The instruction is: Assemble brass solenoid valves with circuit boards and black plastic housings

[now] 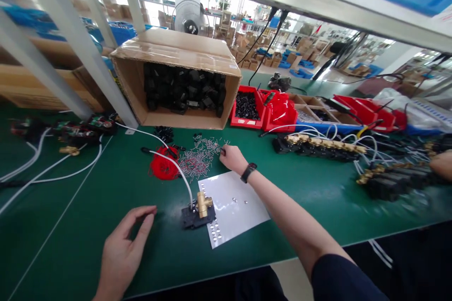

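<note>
My left hand (123, 249) hovers over the mat at the lower left, thumb and index fingertips together in a pinch; anything between them is too small to make out. Beside the right edge of a pile of small metal pins (196, 162), my right hand (233, 157) is closed, with a small dark thing at its fingertips that I cannot name. Between the hands sits a black housing (192, 217) with a brass T-shaped valve fitting (203, 204) and a white cable (185, 178). It overlaps the left edge of a white sheet (238, 209) dotted with small shiny discs.
A coil of red material (163, 164) lies left of the pins. Behind stands an open carton (176, 51) of black parts, with red bins (247, 124) alongside. Rows of brass-and-black units (318, 148) line the right; another person's hand (441, 165) is there. Circuit assemblies (76, 129) lie left.
</note>
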Available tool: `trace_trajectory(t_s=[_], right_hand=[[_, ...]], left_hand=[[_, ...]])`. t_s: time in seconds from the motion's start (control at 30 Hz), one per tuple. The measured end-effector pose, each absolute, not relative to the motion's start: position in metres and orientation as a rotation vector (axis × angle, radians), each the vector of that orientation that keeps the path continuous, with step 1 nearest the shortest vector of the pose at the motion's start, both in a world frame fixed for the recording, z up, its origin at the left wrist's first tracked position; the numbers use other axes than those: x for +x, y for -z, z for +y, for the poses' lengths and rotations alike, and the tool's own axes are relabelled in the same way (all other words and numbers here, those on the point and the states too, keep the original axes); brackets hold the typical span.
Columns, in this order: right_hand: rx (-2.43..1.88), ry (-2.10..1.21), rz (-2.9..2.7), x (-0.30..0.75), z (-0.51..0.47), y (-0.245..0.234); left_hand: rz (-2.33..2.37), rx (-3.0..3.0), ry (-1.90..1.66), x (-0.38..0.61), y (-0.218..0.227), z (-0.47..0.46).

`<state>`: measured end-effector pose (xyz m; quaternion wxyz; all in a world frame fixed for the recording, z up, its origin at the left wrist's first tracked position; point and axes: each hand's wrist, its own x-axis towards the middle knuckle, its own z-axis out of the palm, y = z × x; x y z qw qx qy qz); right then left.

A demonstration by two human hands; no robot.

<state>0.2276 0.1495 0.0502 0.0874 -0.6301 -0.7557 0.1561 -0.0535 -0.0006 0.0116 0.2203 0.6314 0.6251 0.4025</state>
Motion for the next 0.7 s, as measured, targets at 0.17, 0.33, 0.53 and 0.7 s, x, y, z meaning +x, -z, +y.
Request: trace_trajectory(t_s=[0.17,0.33,0.53,0.7], right_hand=[[-1.356,-1.377,-1.576,0.205,0.065,-0.08],[-0.956,-1.886,-0.958,0.185,0.001,-0.083],[-0.999,-1.919,-0.996,0.188,-0.008,-0.073],[-1.086,-1.778,-1.28,0.19,-0.012,-0.07]], left_hand=[[1.334,2.33,-1.392,-0.014,-0.059,0.006],[0.941,2.383,-1.509,0.027,-0.078,0.006],[0.867,2.36,-1.539,0.026,-0.07,-0.006],[0.888,2.335,-1.451,0.021,-0.058,-0.014]])
